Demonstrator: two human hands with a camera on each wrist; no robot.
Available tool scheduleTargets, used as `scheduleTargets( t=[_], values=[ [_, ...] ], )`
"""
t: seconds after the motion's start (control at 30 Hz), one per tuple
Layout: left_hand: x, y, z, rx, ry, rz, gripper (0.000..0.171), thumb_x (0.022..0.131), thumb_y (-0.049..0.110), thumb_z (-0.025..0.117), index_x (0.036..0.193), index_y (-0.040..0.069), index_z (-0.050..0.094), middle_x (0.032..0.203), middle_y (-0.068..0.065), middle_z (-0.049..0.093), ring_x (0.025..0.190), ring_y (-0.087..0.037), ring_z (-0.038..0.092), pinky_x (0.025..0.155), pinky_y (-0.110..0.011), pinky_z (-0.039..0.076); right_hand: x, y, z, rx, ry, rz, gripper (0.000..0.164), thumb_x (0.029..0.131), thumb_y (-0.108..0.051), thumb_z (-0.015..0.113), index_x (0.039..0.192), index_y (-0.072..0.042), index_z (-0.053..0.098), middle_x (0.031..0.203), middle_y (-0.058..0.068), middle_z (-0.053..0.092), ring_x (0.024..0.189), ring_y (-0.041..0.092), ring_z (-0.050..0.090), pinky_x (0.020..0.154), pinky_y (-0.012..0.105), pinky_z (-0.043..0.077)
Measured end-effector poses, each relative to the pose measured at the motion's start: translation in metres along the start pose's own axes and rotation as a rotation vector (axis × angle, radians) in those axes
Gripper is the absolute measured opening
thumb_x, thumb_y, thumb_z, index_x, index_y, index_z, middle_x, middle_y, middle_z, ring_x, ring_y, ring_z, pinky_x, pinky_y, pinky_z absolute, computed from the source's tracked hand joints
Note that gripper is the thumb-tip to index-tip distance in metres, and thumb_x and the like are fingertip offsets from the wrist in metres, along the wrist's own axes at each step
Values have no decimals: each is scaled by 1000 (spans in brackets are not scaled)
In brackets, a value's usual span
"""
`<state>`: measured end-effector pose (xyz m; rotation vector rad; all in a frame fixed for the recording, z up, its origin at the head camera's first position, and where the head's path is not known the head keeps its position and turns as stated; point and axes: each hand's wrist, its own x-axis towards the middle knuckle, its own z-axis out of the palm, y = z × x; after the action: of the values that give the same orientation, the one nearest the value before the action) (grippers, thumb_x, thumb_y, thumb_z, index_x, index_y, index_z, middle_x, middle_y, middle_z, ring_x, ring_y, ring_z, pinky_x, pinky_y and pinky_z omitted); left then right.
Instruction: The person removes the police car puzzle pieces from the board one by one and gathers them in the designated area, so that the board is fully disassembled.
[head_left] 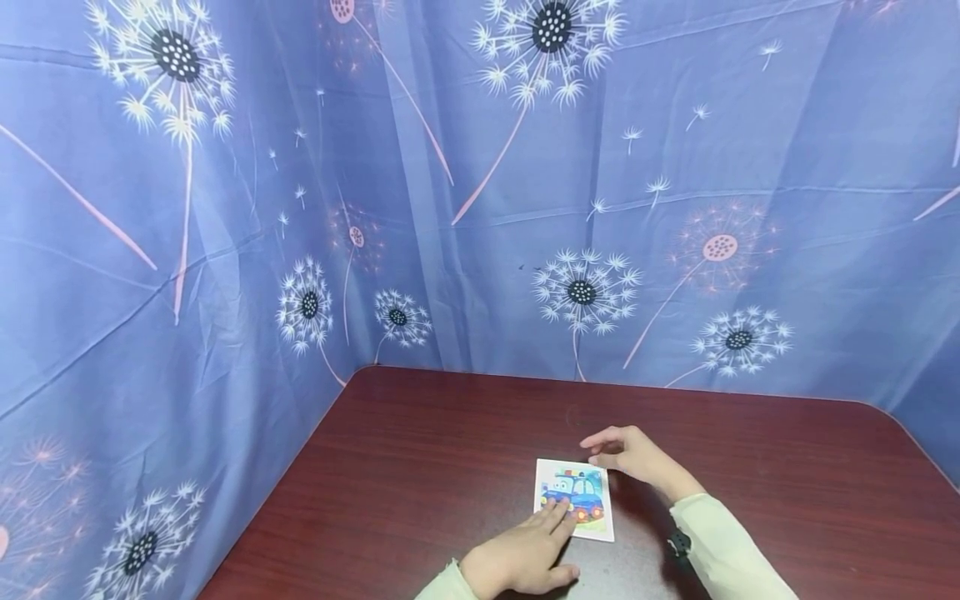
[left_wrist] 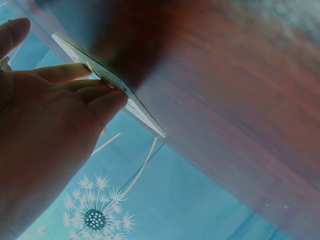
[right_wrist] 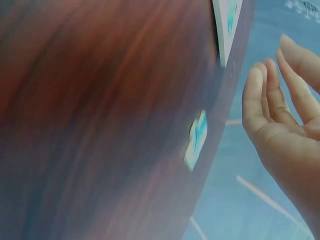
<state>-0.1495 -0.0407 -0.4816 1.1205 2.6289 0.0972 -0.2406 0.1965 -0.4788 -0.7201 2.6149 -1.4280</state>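
A square picture board (head_left: 607, 521) with a white border lies flat on the table, showing a blue cartoon car. Across its lower left part rest the fingers of my left hand (head_left: 525, 554), extended and pressing on the picture. The left wrist view has this hand (left_wrist: 55, 115) with its fingertips down on the board (left_wrist: 150, 124). My right hand (head_left: 637, 457) hovers at the board's upper right corner, fingers loosely bent. In the right wrist view nothing shows between that hand's fingers (right_wrist: 256, 95). A small wavy-edged piece (right_wrist: 196, 141) in pale blue and cream lies on the table near the board (right_wrist: 222, 35).
The dark red wooden table (head_left: 420, 442) has rounded far corners. Blue cloth (head_left: 480, 292) printed with dandelions hangs along its back and left sides. A dark round item (head_left: 679, 544) sits at the right sleeve's cuff.
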Motion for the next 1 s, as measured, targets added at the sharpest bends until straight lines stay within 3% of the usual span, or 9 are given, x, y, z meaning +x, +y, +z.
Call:
scheduleTargets(
  t=[0.17,0.4,0.67,1.0],
  values=[
    [1,-1,-1,3,11,27,67,98,48,45,150,7,31,157,-13,24,144,-23,22,113,-32,28,7,-4,13,44,-87,-39,25,85,-2,68,108,9,67,95,16,67,85,22,65,70,23,52],
    [0,-2,-1,2,-3,31,67,99,49,44,150,8,31,157,-12,23,144,-22,21,113,-32,27,12,-6,23,46,-146,-43,24,84,-2,71,107,7,69,92,15,65,81,20,63,68,23,52],
    [0,-3,-3,51,22,34,66,99,49,43,149,8,33,156,-12,25,144,-23,23,113,-31,28,16,-11,30,12,-161,-35,24,79,5,72,103,5,71,86,14,60,74,17,57,64,23,49],
    [-2,-2,-3,41,23,31,66,98,48,45,149,8,34,156,-11,26,144,-22,24,113,-30,28,15,-9,35,-63,-155,11,23,76,4,76,98,-3,74,85,7,56,73,15,51,64,23,46]
  ],
)
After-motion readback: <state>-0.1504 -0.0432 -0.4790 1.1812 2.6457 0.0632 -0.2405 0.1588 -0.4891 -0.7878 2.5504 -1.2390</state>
